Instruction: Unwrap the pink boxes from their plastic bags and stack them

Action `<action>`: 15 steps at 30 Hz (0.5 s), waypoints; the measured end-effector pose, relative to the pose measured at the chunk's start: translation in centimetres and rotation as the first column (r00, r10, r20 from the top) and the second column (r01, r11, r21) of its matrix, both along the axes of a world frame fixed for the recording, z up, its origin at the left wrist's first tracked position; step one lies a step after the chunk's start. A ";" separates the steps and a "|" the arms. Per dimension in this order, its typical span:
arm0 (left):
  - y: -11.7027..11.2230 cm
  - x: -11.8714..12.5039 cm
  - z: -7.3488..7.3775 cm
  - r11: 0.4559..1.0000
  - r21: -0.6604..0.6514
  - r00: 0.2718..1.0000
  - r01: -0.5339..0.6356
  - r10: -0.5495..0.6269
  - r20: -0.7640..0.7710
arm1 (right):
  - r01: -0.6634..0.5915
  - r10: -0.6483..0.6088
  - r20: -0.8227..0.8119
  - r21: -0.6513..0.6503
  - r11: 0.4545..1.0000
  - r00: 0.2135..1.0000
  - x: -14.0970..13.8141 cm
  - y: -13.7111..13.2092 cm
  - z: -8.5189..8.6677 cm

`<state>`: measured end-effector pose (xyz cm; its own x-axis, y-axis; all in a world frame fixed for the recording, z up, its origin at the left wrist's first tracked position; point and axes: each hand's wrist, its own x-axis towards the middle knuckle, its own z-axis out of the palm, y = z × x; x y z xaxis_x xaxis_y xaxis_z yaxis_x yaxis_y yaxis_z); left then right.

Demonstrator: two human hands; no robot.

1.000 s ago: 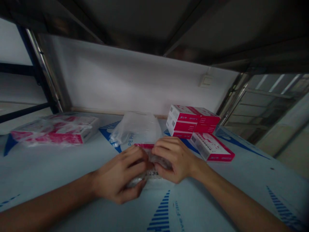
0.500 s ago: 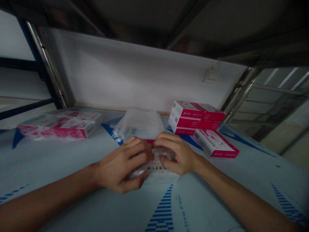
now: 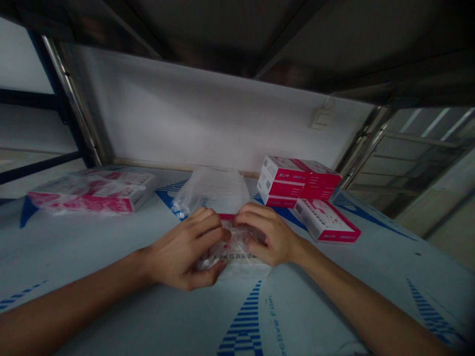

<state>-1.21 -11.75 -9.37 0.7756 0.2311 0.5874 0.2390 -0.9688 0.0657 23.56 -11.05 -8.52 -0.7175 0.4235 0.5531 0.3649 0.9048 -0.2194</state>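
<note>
Between my hands, on the film-covered surface, lies a white and red box [image 3: 239, 258] in a clear plastic bag [image 3: 237, 241]. Dark print on its top shows through the crinkled plastic. My left hand [image 3: 195, 247] is curled over its left side, fingers bent and thumb low near the front edge. My right hand [image 3: 269, 235] grips the right side, fingertips at the far edge and thumb on top. Parts of the box and bag are hidden under both hands.
Several red and white boxes [image 3: 285, 190] are stacked at the back right, with a single box [image 3: 328, 220] before them. Plastic-wrapped boxes [image 3: 92, 190] lie at the left. Clear bags [image 3: 218, 183] lie behind my hands. A dark shelf [image 3: 237, 34] hangs overhead.
My left hand has shifted slightly left, and a little more of the box's printed top shows between the hands. The view has moved slightly.
</note>
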 end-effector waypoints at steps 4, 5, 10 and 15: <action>0.1 -0.2 0.2 1.000 -0.006 0.999 -0.020 0.020 0.026 | 0.004 -0.004 0.009 0.014 1.000 1.000 0.0 -0.1 0.0; 0.1 -0.2 0.3 1.000 -0.009 0.999 -0.024 0.024 0.037 | 0.006 -0.006 0.016 0.012 1.000 1.000 0.0 -0.1 0.1; 0.0 -0.2 0.4 0.995 -0.077 0.995 0.056 -0.049 0.082 | 0.018 -0.018 0.028 -0.010 1.000 0.999 0.0 -0.2 0.1; -0.4 -0.3 0.4 0.980 -0.159 0.979 0.119 -0.090 0.180 | 0.018 -0.018 0.023 -0.029 0.999 1.000 0.0 -0.2 0.2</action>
<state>-1.54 -12.19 -9.02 0.6917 0.2609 0.6734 0.1081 -0.9594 0.2607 23.58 -11.29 -8.30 -0.7219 0.4522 0.5238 0.3863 0.8914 -0.2372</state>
